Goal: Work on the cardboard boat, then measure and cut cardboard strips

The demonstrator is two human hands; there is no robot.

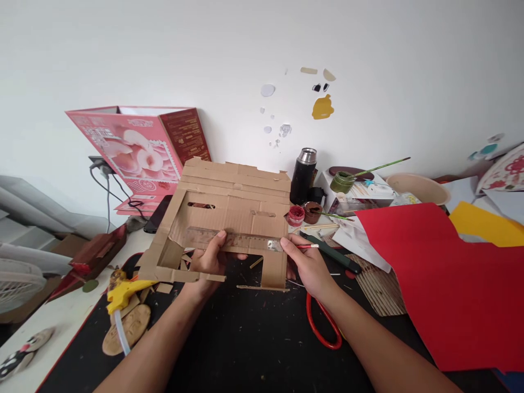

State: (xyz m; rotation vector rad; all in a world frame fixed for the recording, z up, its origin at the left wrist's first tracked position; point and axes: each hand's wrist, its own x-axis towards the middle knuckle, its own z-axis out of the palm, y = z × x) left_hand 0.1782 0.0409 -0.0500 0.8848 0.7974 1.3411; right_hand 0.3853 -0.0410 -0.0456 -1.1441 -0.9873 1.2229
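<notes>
A cut cardboard piece (237,188) with slots and an open notch along its lower edge is held up over the black mat. Across it lies a clear plastic ruler (245,242). My left hand (209,259) reaches through the notch and grips ruler and cardboard together, thumb on top of the ruler. At the right edge, my right hand (309,267) pinches the ruler's end against the cardboard. A thin red pencil (308,246) sticks out from between its fingers. Some of the fingers of both hands are hidden behind the cardboard.
On the left lie a yellow glue gun (120,295) and a pink box (139,147). Behind stand a black thermos (303,177) and paint jars (295,215). To the right are red-handled scissors (323,327), a dark green cutter (333,254) and red sheet (450,289).
</notes>
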